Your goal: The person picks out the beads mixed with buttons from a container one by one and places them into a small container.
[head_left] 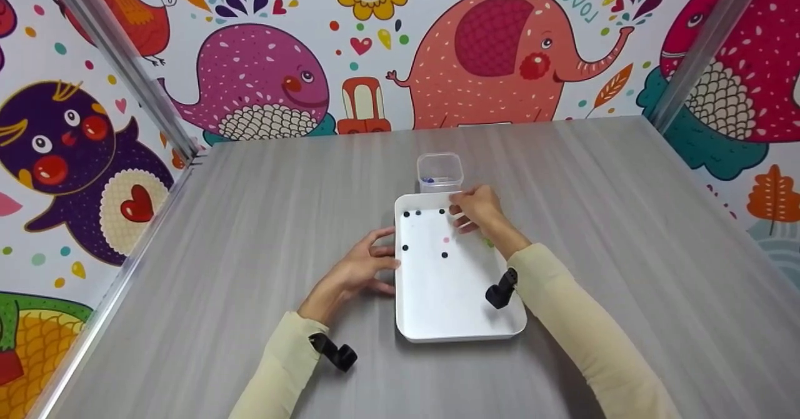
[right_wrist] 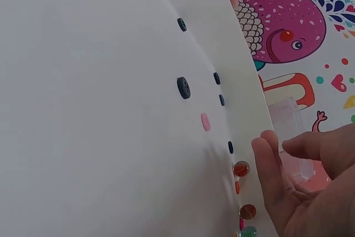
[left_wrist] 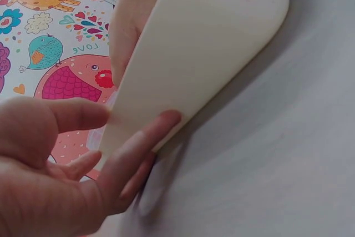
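- Tray, white and rectangular with rounded corners (head_left: 450,300), sits right between both hands on a grey streaky table (head_left: 287,212)
- Left hand (head_left: 359,266): pretty spread, fingers touching the tray's left wall
- Right hand (head_left: 478,209): at the far right end, fingers bent, thumb almost meeting fingertips, can't tell if anything's pinched
- Small round black buttons (head_left: 444,255): left of that hand, inside the tray
- Clear glassy orange-red marbles (right_wrist: 248,211): just beside its fingers
- Clear square plastic tub (head_left: 451,170): just beyond the far wall
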`<state>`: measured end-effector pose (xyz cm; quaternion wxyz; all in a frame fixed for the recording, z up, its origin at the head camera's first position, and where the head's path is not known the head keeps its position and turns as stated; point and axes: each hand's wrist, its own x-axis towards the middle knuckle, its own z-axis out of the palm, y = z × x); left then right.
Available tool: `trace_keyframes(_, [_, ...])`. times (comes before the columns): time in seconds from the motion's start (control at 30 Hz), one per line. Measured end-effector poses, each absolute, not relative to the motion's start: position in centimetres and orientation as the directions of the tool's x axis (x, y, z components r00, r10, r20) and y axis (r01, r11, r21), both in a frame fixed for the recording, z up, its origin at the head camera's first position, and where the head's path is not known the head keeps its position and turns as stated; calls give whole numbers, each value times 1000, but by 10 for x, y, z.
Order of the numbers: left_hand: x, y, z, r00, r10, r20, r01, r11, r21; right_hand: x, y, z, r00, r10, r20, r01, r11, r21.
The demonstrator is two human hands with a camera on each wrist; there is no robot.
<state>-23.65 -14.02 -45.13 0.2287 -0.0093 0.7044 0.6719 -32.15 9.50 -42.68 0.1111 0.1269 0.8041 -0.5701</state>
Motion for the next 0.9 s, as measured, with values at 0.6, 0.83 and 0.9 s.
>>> trace_keyframes(0.6, [-237,-140,-452,-897,287,-335,-323,91,942,-322,92,-434,-933,99,-345,357,344,-868])
trace_keyframes(0.83, [-237,-141,-452,-896,292,-336,-319,103,942,-325,90,-440,-928,138,-347,373,375,-848])
trace_keyframes(0.9, [-237,-140,-453,-896,290,-338,-321,104,941,-325,89,-442,-927,144,-346,374,367,-852])
